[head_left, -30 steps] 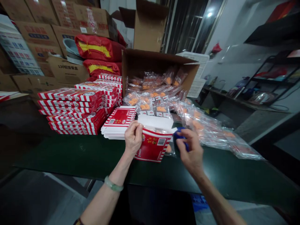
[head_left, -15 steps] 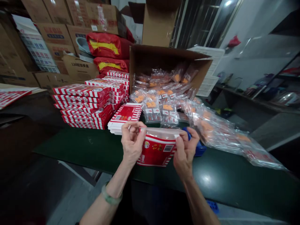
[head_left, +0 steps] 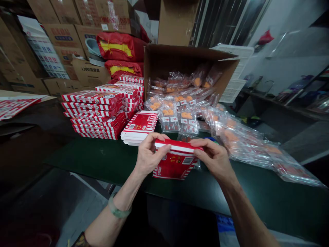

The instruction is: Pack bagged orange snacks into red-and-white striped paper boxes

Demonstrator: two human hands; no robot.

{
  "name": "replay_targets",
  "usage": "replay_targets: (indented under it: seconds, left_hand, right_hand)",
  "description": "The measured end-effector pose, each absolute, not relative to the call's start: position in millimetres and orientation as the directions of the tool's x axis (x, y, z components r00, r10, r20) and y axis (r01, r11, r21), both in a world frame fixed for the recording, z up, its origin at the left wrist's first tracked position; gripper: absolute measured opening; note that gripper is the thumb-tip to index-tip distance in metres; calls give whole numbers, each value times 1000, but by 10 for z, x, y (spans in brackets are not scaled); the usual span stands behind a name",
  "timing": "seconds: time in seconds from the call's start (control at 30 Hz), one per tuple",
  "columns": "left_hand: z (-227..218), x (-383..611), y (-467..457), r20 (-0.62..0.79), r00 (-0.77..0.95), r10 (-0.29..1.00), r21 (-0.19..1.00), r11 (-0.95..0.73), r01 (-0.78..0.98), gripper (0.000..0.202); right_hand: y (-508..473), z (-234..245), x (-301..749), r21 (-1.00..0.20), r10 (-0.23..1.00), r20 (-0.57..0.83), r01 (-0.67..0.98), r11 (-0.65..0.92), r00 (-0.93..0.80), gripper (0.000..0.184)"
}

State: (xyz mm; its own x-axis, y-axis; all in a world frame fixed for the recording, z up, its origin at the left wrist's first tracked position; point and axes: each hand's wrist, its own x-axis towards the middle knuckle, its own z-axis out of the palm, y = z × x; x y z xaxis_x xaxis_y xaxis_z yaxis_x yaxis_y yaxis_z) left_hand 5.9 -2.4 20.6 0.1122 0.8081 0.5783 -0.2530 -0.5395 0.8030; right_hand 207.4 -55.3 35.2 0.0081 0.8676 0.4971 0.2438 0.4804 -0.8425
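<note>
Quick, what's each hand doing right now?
Left hand: closed, pinching the left end of the red-and-white box at its top edge.
Right hand: closed, fingers and thumb gripping the box's top edge at the right end.

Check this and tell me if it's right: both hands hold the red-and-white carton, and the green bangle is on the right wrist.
Wrong wrist: the head view shows the green bangle on the left wrist. The left hand and right hand do hold the red-and-white carton.

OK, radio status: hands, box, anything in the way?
Left hand and right hand gripping red box at top corners. Top looks closed. Plastic packets behind, none in front.
</note>
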Motion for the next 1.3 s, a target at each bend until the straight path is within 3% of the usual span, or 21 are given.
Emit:
replay_targets:
  seconds: [0.07, 0.17, 0.27, 0.43, 0.57, 0.7, 0.83, 1.03, 1.17, 1.3]
  left_hand:
    - [234, 58, -43, 559, 140, 817, 828, -543, -138, 20]
    - [221, 98, -46, 556, 38, 831, 830, -551, -86, 15]
    - [210, 147, -32, 530, -57, 846, 831, -532, -161, 14]
    - [227, 101, 13, 555, 74, 828, 812, -520, -267, 15]
    - [163, 47, 33, 733, 88, 675, 668, -689, -281, 15]
    - [129, 44, 58, 809, 105, 578, 582, -767, -269, 14]
    - [126, 64, 119, 839, 130, 528, 543, -801, -253, 18]
    - [52, 110, 128, 869, 24, 494, 494, -868, -47, 25]
    - [47, 100, 119, 880, 59, 471, 474, -878, -68, 15]
    - [39, 74, 116, 842, 128, 525, 538, -836, -111, 26]
  right_hand:
    - [-575, 415, 2015, -840, 881, 468, 345, 419, 70, 16]
    - [-597, 450, 1942, -790, 856, 510, 440, 426, 88, 18]
    - [-616, 483, 1913, -713, 809, 584, 518, 473, 66, 16]
    - [-646, 520, 1917, -703, 817, 576, 519, 486, 14, 15]
    - [-616, 251, 1888, -563, 641, 768, 498, 660, 18, 24]
    - [-512, -57, 1801, -459, 464, 879, 464, 757, 112, 23]
    - [-405, -122, 1732, -472, 439, 879, 457, 754, 185, 17]
    - [-353, -165, 1757, -477, 406, 875, 619, 624, 265, 24]
    - [-344, -176, 1726, -453, 418, 888, 536, 713, 193, 17]
    - [-358, -134, 1698, -483, 464, 869, 486, 728, 169, 17]
